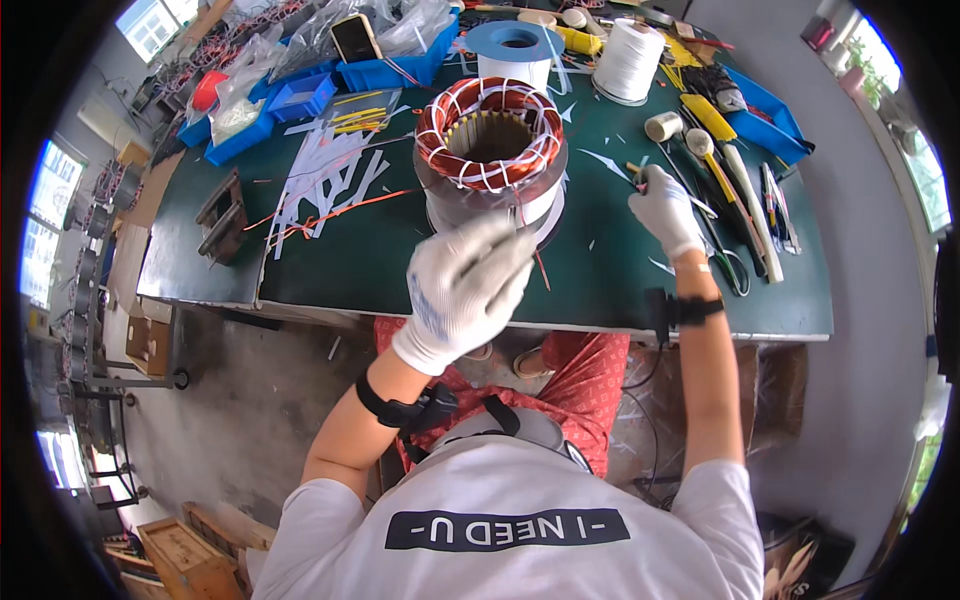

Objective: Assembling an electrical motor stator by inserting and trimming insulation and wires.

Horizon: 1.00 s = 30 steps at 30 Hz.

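Observation:
A motor stator [492, 205] stands upright on the bench, its copper winding ring [545, 150] bound with white lacing. My left hand [465, 280], in a white knit glove, is in front of its near side. Motion blurs its fingers, so whether they grip a thin lead beside them is unclear. Farther right, my gloved right hand [668, 212] is closed, fingers bent together over the near ends of the tools. A small yellow and dark piece shows at its fingertips, too small to name. Scissors [738, 275] with green handles lie just right of that hand.
Mallets [700, 143], a long pale stick [755, 205] and pliers [785, 215] lie at the right. Behind the stator stand a blue-topped spool [515, 45] and a white cord roll [628, 62]. White strips [320, 180] and a metal frame [222, 220] lie left; blue bins [300, 97] stand beyond.

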Motion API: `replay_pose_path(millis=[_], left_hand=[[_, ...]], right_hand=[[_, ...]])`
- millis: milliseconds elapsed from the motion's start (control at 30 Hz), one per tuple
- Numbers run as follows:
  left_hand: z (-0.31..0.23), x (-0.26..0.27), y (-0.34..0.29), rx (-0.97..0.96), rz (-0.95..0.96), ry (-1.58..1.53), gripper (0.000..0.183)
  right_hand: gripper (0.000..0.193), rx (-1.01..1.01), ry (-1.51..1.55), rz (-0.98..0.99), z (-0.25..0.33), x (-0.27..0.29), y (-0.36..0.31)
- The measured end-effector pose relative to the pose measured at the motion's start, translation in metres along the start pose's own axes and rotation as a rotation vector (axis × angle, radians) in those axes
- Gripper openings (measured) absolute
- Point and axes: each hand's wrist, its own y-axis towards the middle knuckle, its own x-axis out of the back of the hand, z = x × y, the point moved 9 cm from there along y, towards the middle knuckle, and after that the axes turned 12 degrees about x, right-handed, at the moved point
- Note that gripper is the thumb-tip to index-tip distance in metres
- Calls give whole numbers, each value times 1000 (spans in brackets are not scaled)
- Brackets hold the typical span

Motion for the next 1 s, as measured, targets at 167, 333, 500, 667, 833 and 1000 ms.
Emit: replay_pose_path(millis=[167,333,500,667,833,1000], left_hand=[[0,-16,27,-177,106,89,36],[-2,-41,35,-138,228,84,31],[2,-35,40,-8,133,-165,27],[0,-33,38,40,35,-229,26],[0,-35,36,51,73,-201,20],[2,-36,35,61,96,-186,20]], right_hand=[[13,-38,1246,-277,68,48,-80],[15,-34,1350,-528,108,49,-138],[15,-60,1395,-596,124,31,-144],[18,37,1393,-661,143,35,-144],[18,26,1358,-677,148,41,-148],[13,138,1103,-702,153,51,-146]])
